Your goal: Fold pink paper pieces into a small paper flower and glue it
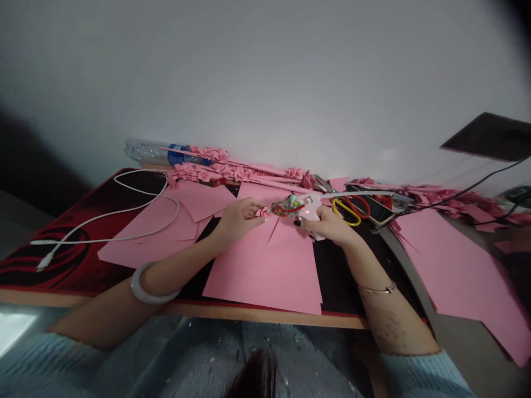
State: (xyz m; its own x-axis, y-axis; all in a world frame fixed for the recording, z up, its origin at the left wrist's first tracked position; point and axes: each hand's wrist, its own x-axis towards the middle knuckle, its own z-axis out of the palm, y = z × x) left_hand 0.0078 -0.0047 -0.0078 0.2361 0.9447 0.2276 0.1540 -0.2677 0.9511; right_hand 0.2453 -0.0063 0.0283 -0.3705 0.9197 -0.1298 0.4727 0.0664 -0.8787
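My right hand [326,225] is closed round the handle of a white hot glue gun [307,208] with a small red light on its side. A long whitish glue stick [359,194] juts out of its back. The gun's front end is coated in a messy, multicoloured crust and points left. Close to that tip, my left hand [238,220] pinches a small folded pink paper flower [262,211]. Whether the nozzle touches the paper I cannot tell. Beneath both hands lies a pink paper sheet [265,271].
More pink sheets [153,226] lie left under a white cable [124,241], others [460,265] at right. Along the wall are paper flowers on stems [244,172] and a plastic bottle [151,152]. Scissors with yellow and red handles [350,213] sit beyond my right hand, near a black cord [460,190].
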